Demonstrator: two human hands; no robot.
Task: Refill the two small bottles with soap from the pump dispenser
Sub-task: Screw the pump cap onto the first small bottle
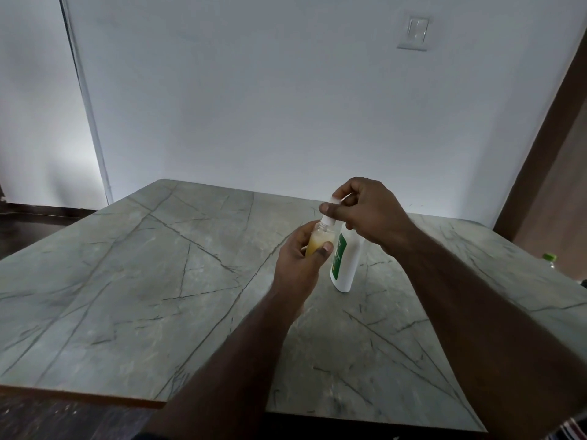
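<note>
My left hand (298, 258) grips a small clear bottle (320, 238) partly filled with yellowish soap and holds it above the table. Just above its neck, my right hand (365, 211) pinches a small white cap or pump head (333, 201) between thumb and fingers. Behind and right of the small bottle stands the white soap dispenser bottle (347, 265) with a green label; its top is hidden by my right hand, so I cannot tell whether the white piece belongs to it. Only one small bottle is in view.
The grey marble-patterned table (158, 281) reaches to a white wall at the back. A bottle with a green cap (549, 260) shows at the far right edge. A brown door frame (540, 173) rises on the right.
</note>
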